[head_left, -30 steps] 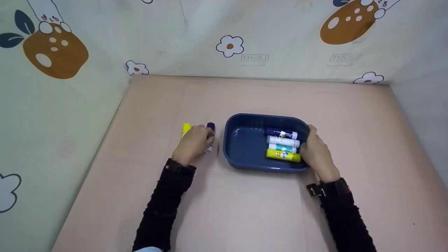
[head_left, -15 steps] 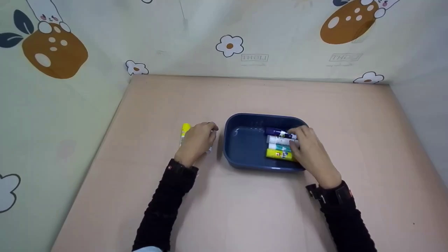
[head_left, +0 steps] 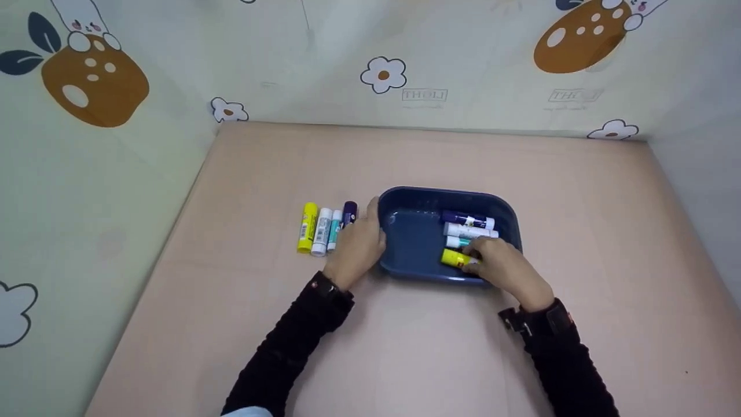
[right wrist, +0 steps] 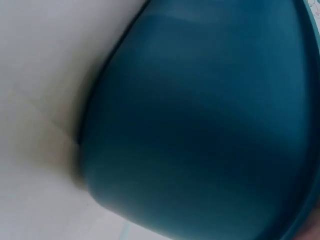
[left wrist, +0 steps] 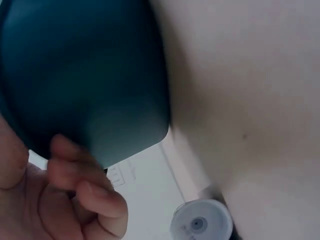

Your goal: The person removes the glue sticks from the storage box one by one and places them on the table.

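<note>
My left hand (head_left: 358, 248) holds the left rim of a dark blue plastic bin (head_left: 410, 240). In the left wrist view its thumb is at the rim and its fingers curl against the outer wall. Inside the bin, my right hand (head_left: 510, 267) pinches a yellow glue stick (head_left: 454, 258), whose right end the fingers hide. Behind it lie a teal-and-white glue stick (head_left: 456, 242), a white one (head_left: 469, 231) and a purple one (head_left: 463, 219), all along the bin's right side. The right wrist view shows mostly the bin's outer wall (right wrist: 200, 125).
Left of the bin, a yellow glue stick (head_left: 307, 229), a white one (head_left: 322, 231), a teal one (head_left: 334, 230) and a purple one (head_left: 349, 212) lie side by side on the pinkish table (head_left: 260, 324). Patterned walls (head_left: 289, 69) enclose the table's back and sides.
My left hand has moved right from the row of glue sticks to the bin's rim. The right hand has gone from the right rim into the bin and taken hold of the yellow glue stick, now tilted.
</note>
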A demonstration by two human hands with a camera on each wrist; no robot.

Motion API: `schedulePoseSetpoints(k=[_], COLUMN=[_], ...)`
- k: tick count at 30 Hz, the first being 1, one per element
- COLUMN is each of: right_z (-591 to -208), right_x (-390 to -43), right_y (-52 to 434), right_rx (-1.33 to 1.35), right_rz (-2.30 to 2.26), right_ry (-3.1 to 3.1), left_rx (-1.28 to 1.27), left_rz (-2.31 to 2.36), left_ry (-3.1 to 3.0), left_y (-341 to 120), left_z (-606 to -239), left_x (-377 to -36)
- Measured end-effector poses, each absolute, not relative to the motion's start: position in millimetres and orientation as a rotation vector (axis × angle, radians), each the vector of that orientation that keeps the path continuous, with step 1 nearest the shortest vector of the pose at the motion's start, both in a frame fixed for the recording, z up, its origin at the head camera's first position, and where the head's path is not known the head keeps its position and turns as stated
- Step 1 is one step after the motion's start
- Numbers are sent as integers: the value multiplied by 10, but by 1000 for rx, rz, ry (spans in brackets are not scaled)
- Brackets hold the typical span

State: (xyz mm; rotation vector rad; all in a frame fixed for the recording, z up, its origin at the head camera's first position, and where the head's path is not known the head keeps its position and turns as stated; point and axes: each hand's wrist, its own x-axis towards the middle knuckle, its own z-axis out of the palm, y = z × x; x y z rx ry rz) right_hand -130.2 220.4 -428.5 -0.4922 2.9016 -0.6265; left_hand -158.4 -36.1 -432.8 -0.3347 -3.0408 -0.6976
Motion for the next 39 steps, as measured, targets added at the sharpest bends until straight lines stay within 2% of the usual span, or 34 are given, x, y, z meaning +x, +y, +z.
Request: schedulePoseSetpoints(k=[14, 19, 26, 32, 39], right_z=[-4244, -4019, -3753, -3887, -4201], right_x=[-1332, -1302, -1241, -1281, -1389], right_y=[2217, 2346, 2808, 3145, 3306], right_rx=[-458, -229, 144, 295, 437], right_rz=[-741, -917, -968, -829, -781], right_ry=[2892, 2895, 2922, 2835, 2657], left_rx=[-304, -309, -309, -306, -320], left_rz=[-699, -727, -724, -712, -686], left_ry=[-3047, -3039, -3042, -3055, -3051], left_y=[-351, -350, -342, -344, -342], left_z=[-4370, -4373, -4371, -4377, -4381], left_x=[-1583, -1587, -1586, -1578, -1575])
